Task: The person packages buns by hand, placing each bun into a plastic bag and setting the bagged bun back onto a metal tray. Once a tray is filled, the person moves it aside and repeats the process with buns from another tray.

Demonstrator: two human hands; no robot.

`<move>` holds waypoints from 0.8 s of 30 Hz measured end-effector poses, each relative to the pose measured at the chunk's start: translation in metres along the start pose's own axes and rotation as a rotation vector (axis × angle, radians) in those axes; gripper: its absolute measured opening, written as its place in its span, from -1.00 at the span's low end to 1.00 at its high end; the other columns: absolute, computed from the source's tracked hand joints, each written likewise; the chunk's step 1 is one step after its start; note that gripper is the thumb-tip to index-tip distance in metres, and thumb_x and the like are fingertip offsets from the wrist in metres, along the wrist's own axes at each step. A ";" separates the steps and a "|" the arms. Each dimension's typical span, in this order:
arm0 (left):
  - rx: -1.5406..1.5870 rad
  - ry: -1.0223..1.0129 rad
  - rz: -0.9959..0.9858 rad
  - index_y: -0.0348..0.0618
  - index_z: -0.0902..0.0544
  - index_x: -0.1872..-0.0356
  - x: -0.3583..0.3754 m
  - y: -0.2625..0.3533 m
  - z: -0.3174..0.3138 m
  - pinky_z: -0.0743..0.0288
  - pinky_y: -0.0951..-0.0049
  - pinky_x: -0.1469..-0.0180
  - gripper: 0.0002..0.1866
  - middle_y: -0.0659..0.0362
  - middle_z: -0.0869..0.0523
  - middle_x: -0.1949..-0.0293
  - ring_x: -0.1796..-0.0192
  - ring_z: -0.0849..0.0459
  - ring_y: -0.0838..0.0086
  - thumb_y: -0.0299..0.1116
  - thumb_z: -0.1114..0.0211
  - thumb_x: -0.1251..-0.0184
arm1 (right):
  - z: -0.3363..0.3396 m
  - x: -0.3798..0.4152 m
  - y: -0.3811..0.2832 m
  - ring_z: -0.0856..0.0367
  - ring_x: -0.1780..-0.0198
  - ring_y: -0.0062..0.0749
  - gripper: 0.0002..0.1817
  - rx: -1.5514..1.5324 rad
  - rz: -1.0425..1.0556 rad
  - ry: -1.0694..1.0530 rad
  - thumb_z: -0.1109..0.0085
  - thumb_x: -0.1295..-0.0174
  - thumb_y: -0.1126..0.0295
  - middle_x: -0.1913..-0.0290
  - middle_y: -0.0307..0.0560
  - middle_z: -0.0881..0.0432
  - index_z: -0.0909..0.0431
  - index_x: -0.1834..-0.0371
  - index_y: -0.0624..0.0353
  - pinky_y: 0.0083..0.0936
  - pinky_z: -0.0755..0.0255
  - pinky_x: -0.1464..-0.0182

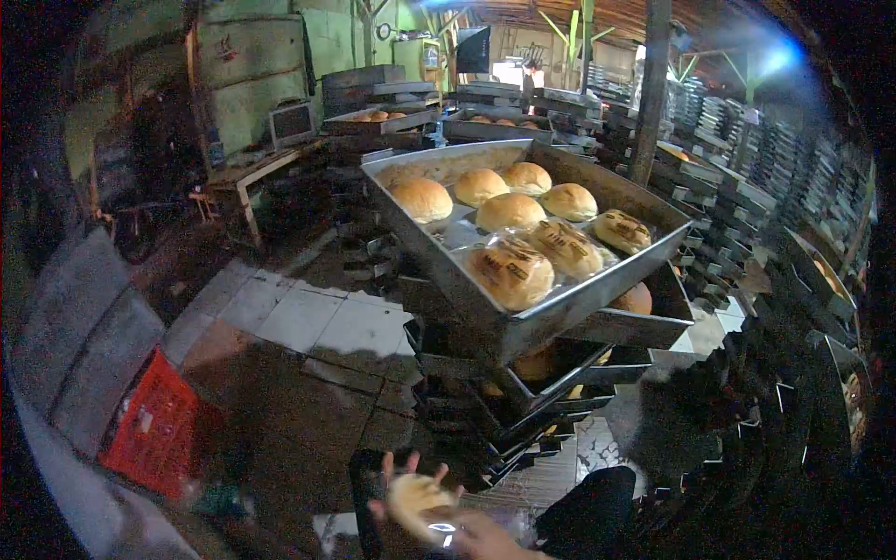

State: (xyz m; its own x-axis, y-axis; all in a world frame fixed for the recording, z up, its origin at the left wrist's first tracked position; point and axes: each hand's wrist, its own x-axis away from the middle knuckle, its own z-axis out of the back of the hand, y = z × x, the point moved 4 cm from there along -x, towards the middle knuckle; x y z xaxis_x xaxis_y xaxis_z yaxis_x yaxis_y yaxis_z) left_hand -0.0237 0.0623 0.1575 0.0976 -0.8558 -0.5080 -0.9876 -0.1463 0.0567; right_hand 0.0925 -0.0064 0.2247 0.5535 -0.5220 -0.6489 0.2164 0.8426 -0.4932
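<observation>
Low in the view, my left hand (381,509) is under and around a round bun (417,504), its fingers spread behind the bun. My right hand (485,537) reaches in from the right and touches the bun's lower side, with clear plastic beside it; its fingertips are blurred. Above them, a metal tray (509,327) tops a stack. It holds several bare golden buns (511,213) and, near its front edge, buns in printed clear bags (511,273).
Below the top tray, more trays (644,327) are stacked askew. A red crate (159,429) lies at the lower left. Other tray stacks stand behind and right, near a wooden post (651,93). A person (529,84) is far back.
</observation>
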 end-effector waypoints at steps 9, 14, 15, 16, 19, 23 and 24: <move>0.217 0.695 0.127 -0.02 -0.36 -0.05 0.030 0.005 0.047 -0.18 -0.06 -0.07 -0.35 0.03 -0.32 -0.08 -0.11 -0.25 -0.02 0.17 -0.07 0.02 | -0.053 -0.011 0.016 -0.28 -0.01 -0.06 -0.55 0.275 -0.023 -0.489 -0.01 0.18 0.40 0.07 0.10 -0.33 -0.38 0.09 0.16 -0.17 -0.21 0.04; 0.570 0.731 -0.065 -0.03 -0.41 0.00 0.027 0.022 0.044 -0.20 -0.02 -0.06 -0.43 0.04 -0.39 -0.03 -0.07 -0.30 0.00 0.10 -0.08 -0.01 | -0.020 -0.016 0.003 -0.40 0.13 -0.18 -0.76 0.391 -0.485 -0.301 -0.06 0.02 0.52 0.25 -0.01 -0.41 -0.42 0.22 0.18 -0.30 -0.30 0.11; 0.633 0.740 -0.097 -0.03 -0.42 0.01 0.026 0.021 0.041 -0.21 -0.01 -0.05 -0.45 0.05 -0.40 -0.02 -0.07 -0.31 0.01 0.08 -0.09 -0.01 | -0.021 -0.008 0.009 -0.40 0.13 -0.18 -0.76 0.392 -0.483 -0.294 -0.06 0.02 0.52 0.25 -0.01 -0.41 -0.42 0.22 0.18 -0.30 -0.30 0.11; 0.452 0.551 0.051 -0.03 -0.43 0.01 0.019 0.025 0.028 -0.22 0.00 -0.05 -0.45 0.04 -0.41 -0.01 -0.07 -0.31 0.02 0.06 -0.10 -0.01 | -0.029 0.008 0.025 -0.41 0.16 -0.26 -0.82 0.026 -0.572 -0.251 -0.03 -0.03 0.52 0.26 -0.05 -0.41 -0.39 0.25 0.18 -0.35 -0.32 0.15; 0.310 0.637 0.069 -0.04 -0.46 0.04 0.020 0.021 0.045 -0.28 0.13 -0.02 -0.48 0.04 -0.48 0.07 -0.02 -0.37 0.14 0.01 -0.17 0.04 | -0.019 0.014 0.028 -0.46 0.27 -0.44 -0.88 -0.720 -0.826 -0.083 0.11 -0.20 0.40 0.29 -0.16 -0.45 -0.34 0.28 0.20 -0.44 -0.38 0.23; 0.463 0.719 0.036 -0.09 -0.50 0.15 0.017 -0.001 0.030 -0.35 0.20 0.08 -0.49 0.02 -0.50 0.10 0.07 -0.43 0.19 0.03 -0.20 0.10 | -0.004 0.035 0.035 -0.48 0.35 -0.38 -0.75 -0.972 -1.155 0.168 0.19 -0.24 0.25 0.35 -0.08 -0.49 -0.35 0.23 0.20 -0.41 -0.39 0.28; 0.455 0.715 0.049 -0.09 -0.50 0.15 0.021 -0.005 0.035 -0.35 0.20 0.08 -0.49 0.02 -0.50 0.10 0.07 -0.43 0.19 0.03 -0.20 0.10 | 0.017 0.016 0.018 -0.48 0.35 -0.30 -0.70 -0.391 -0.955 -0.362 0.19 -0.23 0.20 0.37 0.01 -0.48 -0.36 0.21 0.22 -0.38 -0.38 0.27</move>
State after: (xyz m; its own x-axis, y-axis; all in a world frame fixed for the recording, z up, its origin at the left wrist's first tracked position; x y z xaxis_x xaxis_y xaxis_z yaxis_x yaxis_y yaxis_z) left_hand -0.0207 0.0626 0.1167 -0.0437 -0.9862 0.1598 -0.9308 -0.0179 -0.3650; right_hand 0.1191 0.0024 0.2159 0.5102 -0.8144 0.2764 0.4475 -0.0230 -0.8940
